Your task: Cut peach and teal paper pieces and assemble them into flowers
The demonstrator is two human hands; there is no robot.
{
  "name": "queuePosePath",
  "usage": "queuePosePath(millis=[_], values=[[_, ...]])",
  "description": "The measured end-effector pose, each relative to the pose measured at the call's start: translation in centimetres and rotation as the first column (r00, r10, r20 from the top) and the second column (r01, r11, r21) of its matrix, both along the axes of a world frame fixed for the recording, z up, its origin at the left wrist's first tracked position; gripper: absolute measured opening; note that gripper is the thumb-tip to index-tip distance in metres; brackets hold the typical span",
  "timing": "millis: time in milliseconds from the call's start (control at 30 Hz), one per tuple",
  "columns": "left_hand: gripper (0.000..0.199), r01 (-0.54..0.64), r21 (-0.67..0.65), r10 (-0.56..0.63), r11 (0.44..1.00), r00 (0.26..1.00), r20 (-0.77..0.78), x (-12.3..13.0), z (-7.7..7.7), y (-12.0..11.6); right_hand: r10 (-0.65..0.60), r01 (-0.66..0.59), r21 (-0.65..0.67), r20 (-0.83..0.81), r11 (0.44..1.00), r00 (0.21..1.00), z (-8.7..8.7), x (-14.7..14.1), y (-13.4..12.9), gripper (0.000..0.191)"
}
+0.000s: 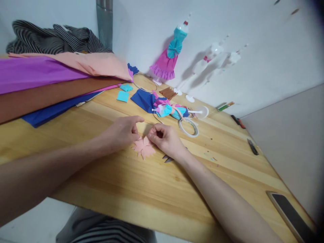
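A peach-pink paper cutout (pixel 144 148) with jagged, petal-like edges is spread between my hands, low over the wooden table. My left hand (pixel 124 133) pinches its upper left part with the thumb and curled fingers, while the index finger points out to the right. At the upper right of the cutout, my right hand (pixel 163 136) is closed, thumb and index finger pressed together on the paper. Dark blades, apparently scissors (pixel 167 158), lie on the table beside my right wrist, which hides the rest of them.
Folded paper sheets (pixel 50 71) and a striped cloth (pixel 55 37) fill the left back. A tape roll (pixel 188 127), a doll figure in blue and pink paper (pixel 168 109) and blue squares (pixel 123 96) lie ahead. A dressed bottle figure (pixel 172 50) stands behind; a phone (pixel 291 216) lies right.
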State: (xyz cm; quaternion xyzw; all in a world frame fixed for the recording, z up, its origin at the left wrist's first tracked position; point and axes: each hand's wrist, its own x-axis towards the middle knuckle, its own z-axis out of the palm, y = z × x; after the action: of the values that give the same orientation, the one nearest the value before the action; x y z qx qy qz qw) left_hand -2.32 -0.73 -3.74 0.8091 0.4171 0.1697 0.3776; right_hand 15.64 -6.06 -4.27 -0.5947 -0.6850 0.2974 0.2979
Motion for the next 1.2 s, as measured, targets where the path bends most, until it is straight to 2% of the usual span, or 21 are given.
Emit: queuePosePath(millis=[167,300,400,500,567,667,767,867,933,1033,1200], values=[[0.057,0.019,0.006,-0.019,1.0,1.0,0.005,-0.1,-0.2,0.1,-0.091,0.091,0.002,0.028,0.996,0.995,0.0,-0.1,-0.2,0.011],[0.055,0.019,0.02,-0.019,1.0,1.0,-0.001,-0.1,0.0,-0.1,-0.076,0.073,0.042,0.063,0.996,0.995,0.2,0.0,-0.4,0.011],[0.052,0.003,0.036,-0.003,0.999,1.0,-0.001,-0.1,0.3,-0.3,0.055,-0.068,0.145,0.093,0.987,0.994,0.9,0.2,-0.8,0.014],[0.047,-0.037,0.055,0.037,0.998,0.999,0.01,0.0,0.6,-0.4,0.279,-0.303,0.201,0.138,0.932,0.95,2.0,0.6,-1.3,0.017],[0.045,-0.058,0.057,0.056,0.997,0.998,0.041,0.0,0.8,-0.4,0.389,-0.406,0.2,0.122,0.892,0.913,2.6,1.0,-1.5,0.019],[0.044,-0.019,0.04,0.014,0.999,0.993,0.115,0.0,0.8,-0.5,0.461,-0.455,0.12,-0.025,0.882,0.887,3.0,1.4,-1.6,0.02],[0.047,0.023,-0.018,-0.02,1.0,0.99,0.141,0.1,0.9,-0.6,0.411,-0.42,-0.034,-0.152,0.907,0.899,2.8,1.6,-1.7,0.023],[0.047,-0.026,-0.063,0.035,0.998,0.988,0.148,0.2,1.1,-0.6,0.328,-0.346,-0.1,-0.16,0.933,0.931,2.3,1.4,-1.6,0.023],[0.047,-0.018,-0.08,0.032,0.997,0.982,0.185,0.2,1.1,-0.7,0.282,-0.298,-0.092,-0.148,0.95,0.948,2.0,1.3,-1.6,0.02],[0.048,0.083,-0.079,-0.065,0.993,0.974,0.216,0.1,1.0,-0.8,0.226,-0.24,-0.067,-0.163,0.969,0.96,1.7,1.3,-1.5,0.015],[0.048,0.155,0.009,-0.155,0.988,0.982,0.108,0.1,0.7,-0.8,0.154,-0.159,-0.022,-0.145,0.987,0.977,1.3,1.3,-1.3,0.013]])
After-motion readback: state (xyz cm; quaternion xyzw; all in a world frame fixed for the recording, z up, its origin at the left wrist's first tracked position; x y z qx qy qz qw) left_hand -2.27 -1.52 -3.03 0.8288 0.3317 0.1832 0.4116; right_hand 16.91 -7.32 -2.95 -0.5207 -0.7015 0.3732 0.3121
